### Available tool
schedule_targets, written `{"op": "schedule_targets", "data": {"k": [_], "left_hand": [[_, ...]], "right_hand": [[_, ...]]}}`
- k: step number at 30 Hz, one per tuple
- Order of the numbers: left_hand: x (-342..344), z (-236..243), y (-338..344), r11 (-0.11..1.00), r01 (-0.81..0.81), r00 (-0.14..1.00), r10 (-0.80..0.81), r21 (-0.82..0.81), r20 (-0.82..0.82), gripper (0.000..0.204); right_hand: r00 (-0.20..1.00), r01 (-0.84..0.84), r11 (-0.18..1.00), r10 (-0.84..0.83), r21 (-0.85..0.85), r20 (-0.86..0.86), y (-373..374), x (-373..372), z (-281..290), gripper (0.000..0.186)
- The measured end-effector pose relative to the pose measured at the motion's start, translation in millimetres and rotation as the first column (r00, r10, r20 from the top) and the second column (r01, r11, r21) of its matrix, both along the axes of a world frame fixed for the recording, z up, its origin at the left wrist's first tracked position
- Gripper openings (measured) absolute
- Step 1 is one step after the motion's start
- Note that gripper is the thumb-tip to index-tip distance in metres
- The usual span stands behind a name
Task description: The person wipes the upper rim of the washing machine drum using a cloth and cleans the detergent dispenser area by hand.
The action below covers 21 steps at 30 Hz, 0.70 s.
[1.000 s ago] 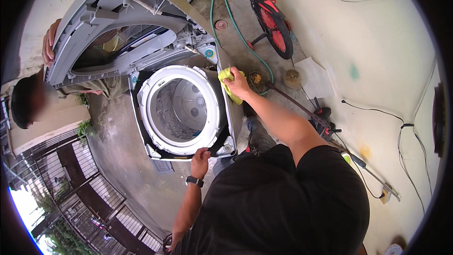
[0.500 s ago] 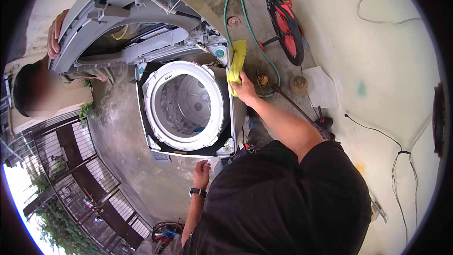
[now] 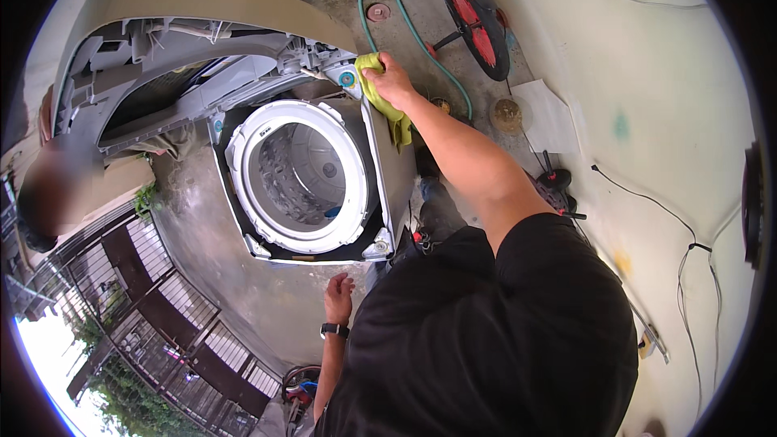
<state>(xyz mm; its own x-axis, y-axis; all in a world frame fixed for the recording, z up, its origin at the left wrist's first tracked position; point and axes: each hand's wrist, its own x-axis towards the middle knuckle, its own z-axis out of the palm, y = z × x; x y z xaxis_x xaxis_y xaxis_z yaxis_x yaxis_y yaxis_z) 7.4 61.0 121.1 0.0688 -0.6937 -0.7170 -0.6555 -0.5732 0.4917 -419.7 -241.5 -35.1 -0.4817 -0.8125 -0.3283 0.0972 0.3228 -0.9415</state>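
My right hand (image 3: 390, 82) grips a yellow-green cloth (image 3: 390, 113) at the far right corner of a top-load washing machine (image 3: 390, 166). The cloth drapes over the cabinet's edge and hangs down its side. The washer's top cover (image 3: 202, 0) is tilted up, its underside parts and wiring exposed. Below it, the white tub ring (image 3: 236, 166) and the metal drum (image 3: 283, 182) show, with something small and blue inside the drum. My left hand (image 3: 338, 299), with a watch on its wrist, hangs beside the washer's near edge, fingers loosely bent and holding nothing.
At far left, another person (image 3: 48, 186) stands behind the raised cover. A red and black bicycle (image 3: 477, 20) and a green hose (image 3: 429, 57) lie beyond the washer. A pale wall (image 3: 647, 129) with hanging cables is on the right, a metal gate (image 3: 162, 299) on the left.
My right hand has moved away from me along the washer's right edge with the cloth, which now folds down over the side. The raised cover has tipped lower. My left hand stays nearly in place.
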Motion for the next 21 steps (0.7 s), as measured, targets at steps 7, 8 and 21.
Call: {"op": "schedule_targets", "data": {"k": [7, 8, 21], "left_hand": [[11, 3, 19, 0.996, -0.032, 0.999, 0.031, 0.080, 0.009, 0.029], [12, 2, 19, 0.996, -0.027, 1.000, 0.026, 0.085, 0.007, 0.029], [-19, 0, -17, 0.999, 0.001, 1.000, 0.000, 0.032, -0.010, 0.031]], "right_hand": [[0.980, -0.193, 0.972, 0.199, 0.137, -0.031, 47, 13, 28, 0.063], [0.977, -0.195, 0.962, 0.208, 0.190, -0.050, 58, 21, 34, 0.063], [0.979, -0.138, 0.961, 0.169, 0.238, -0.115, 107, 55, 36, 0.054]]}}
